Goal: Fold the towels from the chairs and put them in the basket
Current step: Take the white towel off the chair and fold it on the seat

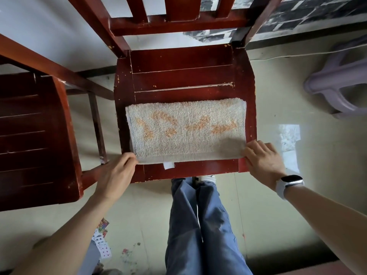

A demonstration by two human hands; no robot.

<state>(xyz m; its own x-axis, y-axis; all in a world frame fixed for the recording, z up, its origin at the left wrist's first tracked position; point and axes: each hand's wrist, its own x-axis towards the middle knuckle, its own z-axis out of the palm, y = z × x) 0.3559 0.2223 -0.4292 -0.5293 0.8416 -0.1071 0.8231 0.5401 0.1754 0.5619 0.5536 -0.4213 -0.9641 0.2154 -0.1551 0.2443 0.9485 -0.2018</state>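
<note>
A white towel (186, 130) with orange marks lies folded flat on the seat of a red wooden chair (184, 64) in the middle of the head view. My left hand (117, 173) pinches the towel's near left corner. My right hand (262, 157), with a white watch on its wrist, pinches the near right corner. A small white label sticks out under the towel's near edge. No basket is in view.
A second red chair (33, 135) stands close on the left. A pale purple plastic stool (337, 84) sits on the floor at the right. Playing cards (103, 243) lie scattered on the floor at lower left. My legs stand just before the chair.
</note>
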